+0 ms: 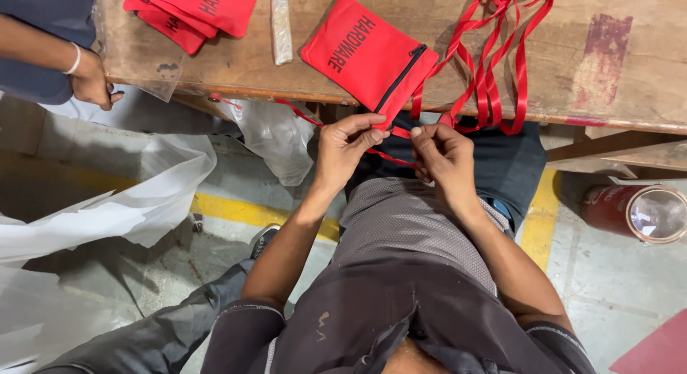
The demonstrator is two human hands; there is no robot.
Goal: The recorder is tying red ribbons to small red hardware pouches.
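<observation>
Grey dotted shirt [415,224] lowest at 6 o'clock, left hand [343,149] and right hand [444,156] pinched shut on thin red ribbon [390,158] at centre, red zipped fabric pouch [368,53] overhanging worn wooden bench [608,66] at 12 o'clock, ribbon's far end hidden behind fingers, another person's hand [91,79] at 10 o'clock.

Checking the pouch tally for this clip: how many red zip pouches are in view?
3. One red pouch lies at the wooden table's front edge, above the hands. Two more overlap in a stack at the table's top left, cut off by the frame; others may be hidden there.
</observation>
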